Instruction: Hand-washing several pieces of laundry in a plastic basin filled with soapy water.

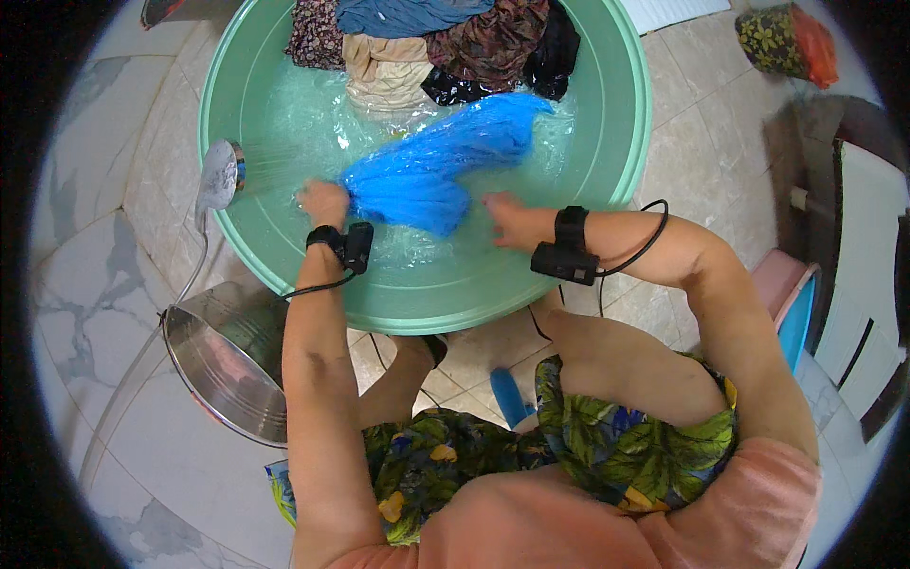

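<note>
A wet blue cloth stretches across the water in a large green plastic tub. My left hand grips its bunched left end, with the fingers slightly blurred. From there the cloth fans out to the right, its far corner near the piled laundry. My right hand is over the tub, just right of the cloth's lower edge, fingers apart and nothing seen in them. At the tub's left rim, a shower head sprays water toward the cloth. Each wrist wears a strapped black device with a cable.
Wet clothes lie heaped at the tub's far side, among them a cream garment and a brown patterned one. A metal bucket is at lower left, beside the shower hose. Pink and blue basins stand at right.
</note>
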Tool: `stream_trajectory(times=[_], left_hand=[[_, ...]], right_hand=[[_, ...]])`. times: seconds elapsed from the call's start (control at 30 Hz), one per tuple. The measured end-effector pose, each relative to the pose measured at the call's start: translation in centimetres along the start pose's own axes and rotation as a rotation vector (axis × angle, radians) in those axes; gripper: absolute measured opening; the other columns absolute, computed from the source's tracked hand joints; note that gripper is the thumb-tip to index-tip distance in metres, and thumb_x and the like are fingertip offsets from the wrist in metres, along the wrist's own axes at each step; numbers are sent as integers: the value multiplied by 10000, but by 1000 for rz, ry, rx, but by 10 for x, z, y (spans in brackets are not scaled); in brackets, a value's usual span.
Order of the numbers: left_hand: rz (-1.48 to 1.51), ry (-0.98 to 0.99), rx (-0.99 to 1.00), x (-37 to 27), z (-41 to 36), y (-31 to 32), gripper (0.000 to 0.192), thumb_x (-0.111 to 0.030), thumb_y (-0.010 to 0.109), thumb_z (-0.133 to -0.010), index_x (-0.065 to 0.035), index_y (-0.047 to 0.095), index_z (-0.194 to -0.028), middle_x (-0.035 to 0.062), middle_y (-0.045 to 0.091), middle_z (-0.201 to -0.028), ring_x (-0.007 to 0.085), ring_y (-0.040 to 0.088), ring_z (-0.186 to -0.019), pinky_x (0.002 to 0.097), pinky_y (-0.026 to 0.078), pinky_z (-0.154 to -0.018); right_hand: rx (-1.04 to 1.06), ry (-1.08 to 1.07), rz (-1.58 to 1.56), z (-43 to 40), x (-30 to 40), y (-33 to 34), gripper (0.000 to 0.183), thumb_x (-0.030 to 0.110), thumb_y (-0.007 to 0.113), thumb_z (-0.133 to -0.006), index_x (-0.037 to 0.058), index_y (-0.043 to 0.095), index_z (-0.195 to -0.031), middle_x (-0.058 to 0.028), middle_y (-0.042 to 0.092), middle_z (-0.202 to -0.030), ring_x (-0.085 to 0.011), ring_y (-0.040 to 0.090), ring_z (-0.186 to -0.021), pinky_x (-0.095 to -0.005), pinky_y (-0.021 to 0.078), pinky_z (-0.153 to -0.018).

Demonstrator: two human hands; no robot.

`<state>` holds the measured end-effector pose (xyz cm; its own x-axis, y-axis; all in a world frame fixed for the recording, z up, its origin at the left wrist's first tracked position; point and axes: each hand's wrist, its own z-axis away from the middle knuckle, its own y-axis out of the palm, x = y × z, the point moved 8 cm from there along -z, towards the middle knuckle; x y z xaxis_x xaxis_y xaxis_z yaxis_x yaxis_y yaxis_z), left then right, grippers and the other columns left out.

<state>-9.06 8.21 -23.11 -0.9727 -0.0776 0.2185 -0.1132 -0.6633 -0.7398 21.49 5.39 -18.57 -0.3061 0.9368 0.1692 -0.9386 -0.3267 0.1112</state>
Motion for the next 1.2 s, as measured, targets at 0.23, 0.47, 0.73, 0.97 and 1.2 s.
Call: stream_trajectory(times=[0.23, 0.47, 0.73, 0.97, 1.2], left_hand=[[750, -314, -518, -73, 35, -55, 484, -409, 499, -815, -29, 530, -1113, 288, 373, -1244, 448, 331, -1145, 561, 257, -944], [1517, 144, -399, -122, 61, -75, 195, -199, 634, -745, -26, 549, -771, 151, 493, -849, 270, 495, -809, 350, 405, -734], [1548, 143, -572, -127, 66, -106, 214, -200, 625, -740, -8, 551, -683, 101, 504, -579, 185, 415, -483, 331, 364, -483], [813, -240, -175, -39, 26, -34, 407, -390, 552, -757, 0, 640, -833, 224, 616, -881, 358, 589, -844, 434, 444, -750], [489, -457, 54, -10, 33, -46, 782, -224, 699, -659, -86, 270, -1298, 171, 355, -1223, 401, 372, -1159, 509, 359, -908]], right_hand=[[120, -141, -416, -36, 45, 36, 733, 640, 322, -831, 180, 155, -1376, -58, 159, -1442, -312, 242, -1281, -535, 231, -1009], [137, -156, -253, -28, 67, 47, 729, 637, 238, -843, 104, 305, -1337, -122, 349, -1346, -324, 329, -1226, -512, 246, -1006], [330, -135, -249, -45, 55, 46, 617, 478, 353, -864, 68, 320, -1324, -131, 393, -1318, -306, 400, -1185, -475, 300, -982], [132, -342, 133, -22, 50, 58, 560, 442, 442, -841, 39, 414, -1228, -152, 479, -1219, -267, 481, -1104, -441, 421, -854], [259, -569, 669, -52, 54, -10, 446, 387, 437, -859, 22, 455, -1114, -139, 531, -1106, -261, 537, -981, -413, 460, -746]])
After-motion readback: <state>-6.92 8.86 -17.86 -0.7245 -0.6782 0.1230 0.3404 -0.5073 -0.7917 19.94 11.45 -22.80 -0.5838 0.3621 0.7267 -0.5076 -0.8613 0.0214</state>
